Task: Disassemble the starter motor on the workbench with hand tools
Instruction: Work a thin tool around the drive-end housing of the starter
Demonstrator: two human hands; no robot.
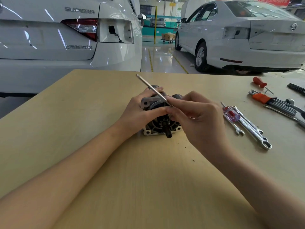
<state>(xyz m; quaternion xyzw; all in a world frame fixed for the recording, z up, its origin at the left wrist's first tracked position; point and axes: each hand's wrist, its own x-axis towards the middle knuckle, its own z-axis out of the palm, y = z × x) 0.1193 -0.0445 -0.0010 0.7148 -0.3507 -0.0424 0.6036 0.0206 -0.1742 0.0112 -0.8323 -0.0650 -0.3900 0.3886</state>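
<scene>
The starter motor lies on the wooden workbench, its shaft end and grey mounting flange facing me. My left hand wraps over the motor's left side and grips the housing. My right hand pinches one end of a long thin metal rod, a through bolt by the look of it, just above the motor. The rod slants up and away to the left, its far tip clear of the motor. The motor's rear half is hidden behind both hands.
To the right lie a clear-handled screwdriver, two combination wrenches, an orange-holdered hex key set, a red-handled screwdriver and other tools at the edge. Two white cars stand beyond the bench's far edge.
</scene>
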